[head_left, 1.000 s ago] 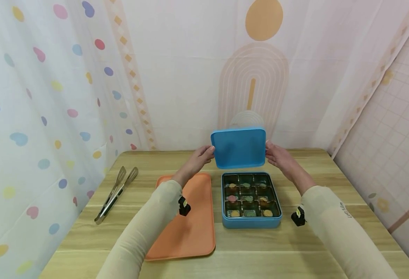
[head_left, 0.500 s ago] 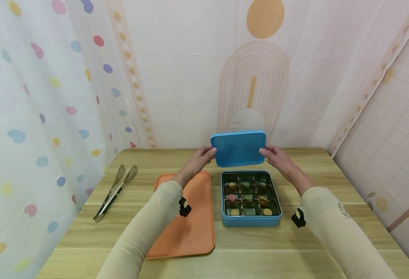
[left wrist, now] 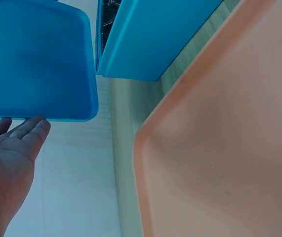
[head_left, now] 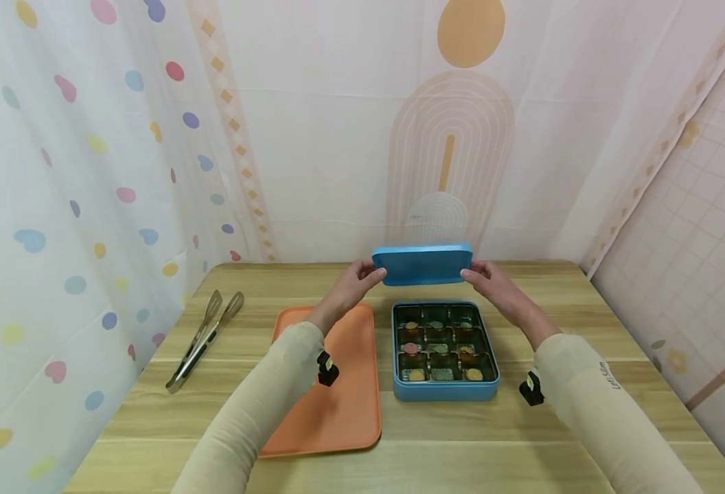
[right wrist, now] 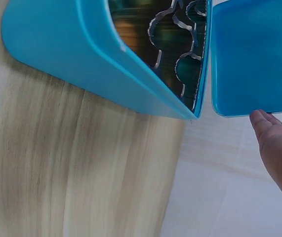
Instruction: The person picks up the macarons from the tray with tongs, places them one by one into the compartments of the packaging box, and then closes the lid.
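Note:
A shallow blue lid (head_left: 423, 266) is held up between both hands, tilted with its hollow underside toward me, behind and above the blue box. My left hand (head_left: 354, 285) pinches its left edge, thumb in front; the left wrist view shows those fingers right at the rim of the lid (left wrist: 37, 59). On the opposite edge my right hand (head_left: 494, 285) grips in the same way, fingertips at the rim of the lid (right wrist: 254, 59) in the right wrist view. Below stands the uncovered blue box (head_left: 445, 392), its dark divided insert bearing small round coloured pieces in several compartments.
An orange tray (head_left: 344, 412) lies left of the box, under my left forearm. Farther left are metal tongs (head_left: 204, 343) with dark handles. A patterned curtain (head_left: 313, 137) hangs behind the wooden table (head_left: 449, 446).
The lid has tipped toward level, showing a much narrower face, and its top edge has dropped. Both hands keep hold of its sides. The box, tray and tongs stay in place.

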`<act>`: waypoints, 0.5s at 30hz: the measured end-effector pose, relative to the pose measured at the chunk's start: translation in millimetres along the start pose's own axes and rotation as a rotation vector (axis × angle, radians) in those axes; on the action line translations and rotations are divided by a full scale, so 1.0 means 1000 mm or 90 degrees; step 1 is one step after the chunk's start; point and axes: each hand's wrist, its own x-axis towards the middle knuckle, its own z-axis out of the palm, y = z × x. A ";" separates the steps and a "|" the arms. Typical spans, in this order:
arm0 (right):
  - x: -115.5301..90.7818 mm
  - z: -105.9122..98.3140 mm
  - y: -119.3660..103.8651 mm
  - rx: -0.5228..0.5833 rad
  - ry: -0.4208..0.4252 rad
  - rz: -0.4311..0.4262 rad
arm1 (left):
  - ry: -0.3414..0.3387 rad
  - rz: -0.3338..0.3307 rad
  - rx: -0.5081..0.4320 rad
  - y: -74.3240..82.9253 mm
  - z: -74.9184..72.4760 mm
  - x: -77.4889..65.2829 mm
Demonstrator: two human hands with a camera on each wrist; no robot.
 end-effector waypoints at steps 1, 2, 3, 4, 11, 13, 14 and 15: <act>0.000 0.000 0.001 -0.002 -0.002 -0.002 | 0.001 0.001 -0.001 0.000 0.001 0.000; -0.001 0.000 0.001 -0.001 -0.001 -0.001 | 0.002 0.001 -0.004 0.000 0.001 -0.001; -0.001 0.000 0.002 -0.002 -0.002 -0.002 | 0.004 0.001 -0.003 -0.001 0.002 -0.001; -0.001 0.001 0.002 -0.002 -0.002 -0.002 | 0.005 0.002 -0.006 -0.001 0.002 -0.001; -0.003 0.005 0.004 0.013 -0.001 0.011 | 0.009 0.010 -0.057 -0.004 0.008 -0.002; -0.004 0.006 0.005 0.012 0.000 0.018 | 0.015 0.014 -0.067 -0.006 0.010 -0.002; -0.004 0.006 0.006 0.008 0.000 0.023 | 0.017 0.018 -0.072 -0.007 0.011 -0.002; -0.004 0.006 0.006 0.003 0.001 0.027 | 0.019 0.021 -0.075 -0.008 0.012 -0.002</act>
